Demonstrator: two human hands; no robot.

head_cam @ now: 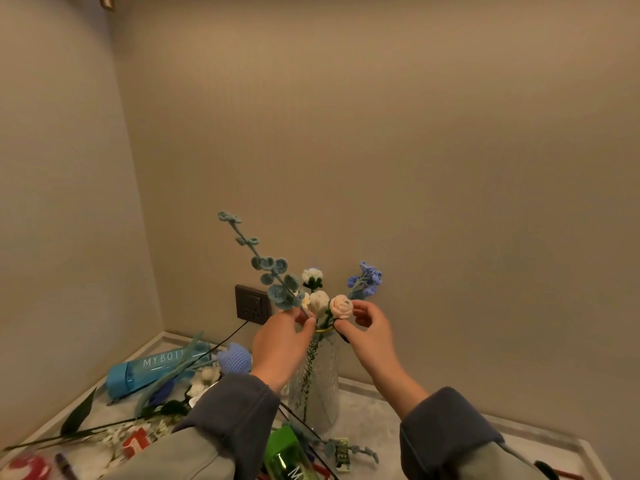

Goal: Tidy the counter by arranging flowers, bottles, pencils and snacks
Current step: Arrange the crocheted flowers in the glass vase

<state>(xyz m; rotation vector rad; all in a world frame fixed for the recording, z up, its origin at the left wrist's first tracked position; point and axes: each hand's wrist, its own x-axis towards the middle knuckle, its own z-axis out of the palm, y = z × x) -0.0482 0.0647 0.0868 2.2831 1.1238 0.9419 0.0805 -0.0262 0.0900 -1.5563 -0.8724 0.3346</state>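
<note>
At the glass vase (317, 386), the left hand (278, 344) pinches the teal sprig (269, 264), the right hand (372, 336) the pink rose (341, 306).

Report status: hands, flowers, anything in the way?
Left grip pinches leafy sprig at vase mouth. Right grip holds pink rose there. Blue bottle, loose flowers lie left, not blocking.

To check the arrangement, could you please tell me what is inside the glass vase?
The glass vase holds white blooms, a pink rose and a purple sprig; green stems show through the glass. The left hand hides the lower end of the teal sprig.
</note>
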